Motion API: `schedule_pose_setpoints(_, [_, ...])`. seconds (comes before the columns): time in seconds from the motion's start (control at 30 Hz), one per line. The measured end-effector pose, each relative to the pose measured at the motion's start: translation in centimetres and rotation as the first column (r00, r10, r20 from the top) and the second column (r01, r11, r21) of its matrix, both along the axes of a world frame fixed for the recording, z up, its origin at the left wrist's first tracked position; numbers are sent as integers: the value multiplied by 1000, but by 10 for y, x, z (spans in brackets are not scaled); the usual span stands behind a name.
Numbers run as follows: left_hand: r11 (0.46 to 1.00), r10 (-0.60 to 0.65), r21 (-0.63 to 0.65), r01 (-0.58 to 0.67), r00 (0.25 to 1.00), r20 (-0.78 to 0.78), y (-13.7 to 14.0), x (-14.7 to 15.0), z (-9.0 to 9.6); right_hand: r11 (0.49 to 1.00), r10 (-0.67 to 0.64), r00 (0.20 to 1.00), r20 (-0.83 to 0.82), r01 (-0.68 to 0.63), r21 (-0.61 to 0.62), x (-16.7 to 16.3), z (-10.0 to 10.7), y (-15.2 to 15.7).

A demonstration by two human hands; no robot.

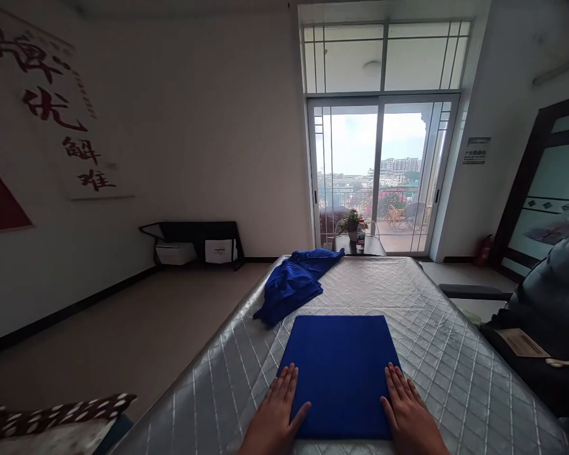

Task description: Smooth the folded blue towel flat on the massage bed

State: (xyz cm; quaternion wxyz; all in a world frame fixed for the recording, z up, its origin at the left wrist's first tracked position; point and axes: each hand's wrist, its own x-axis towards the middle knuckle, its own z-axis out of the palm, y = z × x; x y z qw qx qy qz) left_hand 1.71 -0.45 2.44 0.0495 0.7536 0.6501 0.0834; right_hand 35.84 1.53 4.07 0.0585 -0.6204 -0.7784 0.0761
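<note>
Hands flat on folded blue cloth (340,373), low centre of frame, on quilted silver bed (455,354). Left hand (275,414) pressed on cloth's lower left edge, fingers (284,385) straight and spread, gripping nothing. Right hand (410,414) pressed on lower right edge, fingers (398,382) likewise flat and open, nothing held. Crumpled blue garment (294,281) farther up bed, just left of centre, apart from folded cloth. Potted plant (351,222) and bottle (361,234) beyond, before glass door (384,177).

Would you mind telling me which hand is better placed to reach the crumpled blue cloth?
Probably the left hand: the crumpled cloth lies ahead and left of centre, while the right hand would cross the folded cloth.
</note>
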Motion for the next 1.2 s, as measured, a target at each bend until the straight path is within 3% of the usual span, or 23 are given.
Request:
schedule_pose_setpoints(0.2, [999,51,-7,-51,999,14,-3,-2,2,997,23,999,39,-20,-72,-1,15,-4])
schedule_pose_setpoints(0.37, [999,51,-11,-51,998,33,-5,-4,6,997,20,1000,6,-19,-80,3,12,1])
schedule_pose_setpoints(0.67, [998,59,-11,-59,997,50,-4,-4,4,999,-34,999,-9,34,14,-12,32,54])
schedule_pose_setpoints(0.83, [989,141,-54,-139,990,25,15,0,20,996,-79,995,-65,81,26,-11,20,68])
schedule_pose_setpoints(0.9, [990,139,-4,-139,990,22,31,22,32,996,-81,994,-79,84,31,-10,16,68])
schedule_pose_setpoints(1.0, [995,-71,77,67,996,45,56,84,44,996,-78,994,-73,81,35,-9,15,68])
schedule_pose_setpoints(1.1, [944,-323,103,314,943,82,78,156,41,997,-62,997,-43,64,37,-8,16,67])
schedule_pose_setpoints(1.2, [927,-371,104,360,921,118,96,199,29,998,-44,999,-12,44,47,-6,14,67])
